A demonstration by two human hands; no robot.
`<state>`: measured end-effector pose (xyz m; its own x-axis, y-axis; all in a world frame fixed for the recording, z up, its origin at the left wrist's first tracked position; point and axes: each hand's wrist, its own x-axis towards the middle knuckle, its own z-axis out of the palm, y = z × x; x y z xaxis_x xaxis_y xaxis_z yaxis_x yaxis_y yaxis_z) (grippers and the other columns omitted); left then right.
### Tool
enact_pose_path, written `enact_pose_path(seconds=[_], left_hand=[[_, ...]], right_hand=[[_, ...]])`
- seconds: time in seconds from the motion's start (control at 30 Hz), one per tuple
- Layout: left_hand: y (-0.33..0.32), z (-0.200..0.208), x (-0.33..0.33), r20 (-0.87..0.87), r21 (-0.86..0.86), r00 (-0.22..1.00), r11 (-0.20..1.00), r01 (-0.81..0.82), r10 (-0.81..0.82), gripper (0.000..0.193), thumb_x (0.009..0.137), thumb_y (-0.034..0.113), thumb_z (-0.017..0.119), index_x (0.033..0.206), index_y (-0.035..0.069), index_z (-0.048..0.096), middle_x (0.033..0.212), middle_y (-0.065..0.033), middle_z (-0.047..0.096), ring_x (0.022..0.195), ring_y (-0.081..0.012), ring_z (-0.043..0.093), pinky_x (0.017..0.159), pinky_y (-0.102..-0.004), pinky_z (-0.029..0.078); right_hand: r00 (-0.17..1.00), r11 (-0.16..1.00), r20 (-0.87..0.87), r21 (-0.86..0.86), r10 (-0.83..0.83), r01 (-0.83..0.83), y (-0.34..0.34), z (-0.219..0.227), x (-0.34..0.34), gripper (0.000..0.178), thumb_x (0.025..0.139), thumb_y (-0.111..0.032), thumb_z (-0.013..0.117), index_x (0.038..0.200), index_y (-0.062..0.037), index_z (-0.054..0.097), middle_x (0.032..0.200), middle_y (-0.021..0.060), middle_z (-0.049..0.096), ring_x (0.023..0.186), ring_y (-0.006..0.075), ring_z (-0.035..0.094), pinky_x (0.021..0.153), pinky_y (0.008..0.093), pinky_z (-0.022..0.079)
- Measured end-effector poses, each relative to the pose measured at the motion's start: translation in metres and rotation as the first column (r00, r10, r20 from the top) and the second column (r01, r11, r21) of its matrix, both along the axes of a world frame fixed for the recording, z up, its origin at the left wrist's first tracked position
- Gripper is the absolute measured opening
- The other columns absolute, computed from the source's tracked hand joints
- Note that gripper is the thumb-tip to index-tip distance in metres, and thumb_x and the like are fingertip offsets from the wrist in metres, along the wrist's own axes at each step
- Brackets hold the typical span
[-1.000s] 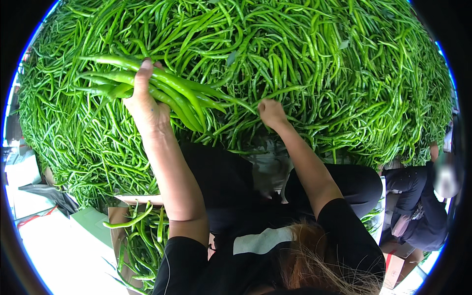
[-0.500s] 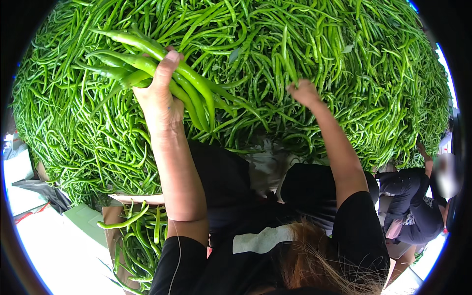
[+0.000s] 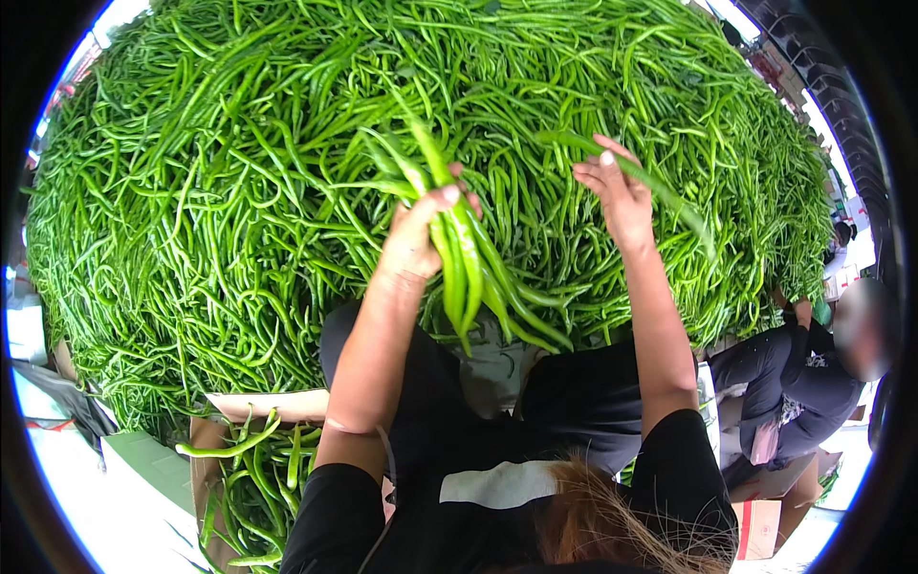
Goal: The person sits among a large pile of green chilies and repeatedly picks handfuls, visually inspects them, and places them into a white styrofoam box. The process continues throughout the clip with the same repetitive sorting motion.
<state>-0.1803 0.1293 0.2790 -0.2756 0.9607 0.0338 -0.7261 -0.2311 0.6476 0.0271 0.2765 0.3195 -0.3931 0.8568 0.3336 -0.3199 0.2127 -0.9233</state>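
A bunch of long green chili peppers [image 3: 462, 260] is gripped in my left hand [image 3: 419, 231], stems up and to the left, tips hanging toward my lap. The thumb lies across the bunch. My right hand [image 3: 623, 203], a little to the right, has a single green chili pepper [image 3: 674, 199] between thumb and fingers. That pepper is blurred by motion and slants down to the right. Both hands are above the near part of a huge heap of green chili peppers [image 3: 287, 163].
By my left elbow stands an open cardboard box [image 3: 268, 406] with green chili peppers inside. A person in dark clothes [image 3: 803, 383] sits at the right, a hand at the heap. A red and white carton [image 3: 758, 529] lies at the lower right.
My left hand has come rightward and lower with its bunch, closer to my right hand. The right hand has drawn back from the heap with one pepper. The whole view has shifted somewhat.
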Motion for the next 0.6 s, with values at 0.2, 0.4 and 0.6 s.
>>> enact_pose_path(seconds=[0.2,0.4,0.6], left_hand=[[-0.002,0.014,0.036,0.255,0.197,0.949,0.971,0.137,-0.186,0.055,0.076,0.022,0.065,0.121,-0.001,0.046,0.114,-0.0154,0.057,0.093,-0.0246,0.061,0.086,-0.0405,0.051],[-0.022,0.006,0.020,0.089,0.246,0.981,0.958,0.146,-0.173,0.053,0.075,0.019,0.066,0.120,-0.003,0.047,0.107,-0.0140,0.059,0.096,-0.0261,0.059,0.086,-0.0369,0.051],[-0.015,0.002,0.033,0.016,0.133,0.992,0.983,0.123,-0.126,0.044,0.077,0.009,0.060,0.119,0.001,0.049,0.107,-0.0133,0.060,0.095,-0.0262,0.060,0.083,-0.0383,0.051]], right_hand=[[0.909,0.609,0.417,0.726,-0.021,-0.319,-0.083,0.010,-0.013,0.038,0.086,-0.009,0.057,0.124,-0.0066,0.054,0.118,0.0120,0.054,0.111,0.0256,0.049,0.096,0.0359,0.039],[0.734,0.453,0.675,0.678,-0.070,-0.580,-0.105,0.033,0.002,0.054,0.079,0.003,0.049,0.128,-0.0188,0.052,0.134,0.0096,0.042,0.120,0.0318,0.042,0.103,0.0393,0.035],[0.579,0.816,0.813,0.377,-0.066,-0.437,-0.142,0.048,0.001,0.105,0.070,-0.048,0.072,0.143,-0.0059,0.009,0.131,0.0286,0.040,0.110,0.0406,0.053,0.095,0.0427,0.043]])
